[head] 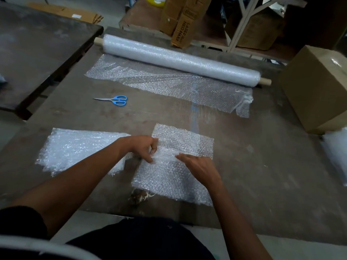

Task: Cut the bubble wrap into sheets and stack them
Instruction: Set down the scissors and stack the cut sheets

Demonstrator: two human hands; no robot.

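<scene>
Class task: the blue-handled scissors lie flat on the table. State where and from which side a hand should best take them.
Probably by the blue handle loops of the scissors, coming from the right: the loops lie at the right end, and the closed blades point left.

A packing or storeroom workspace: a worn dark surface (244,166), cardboard boxes (180,21) stacked on shelving behind, a large carton (317,87), and a bubble wrap roll (178,60).
</scene>
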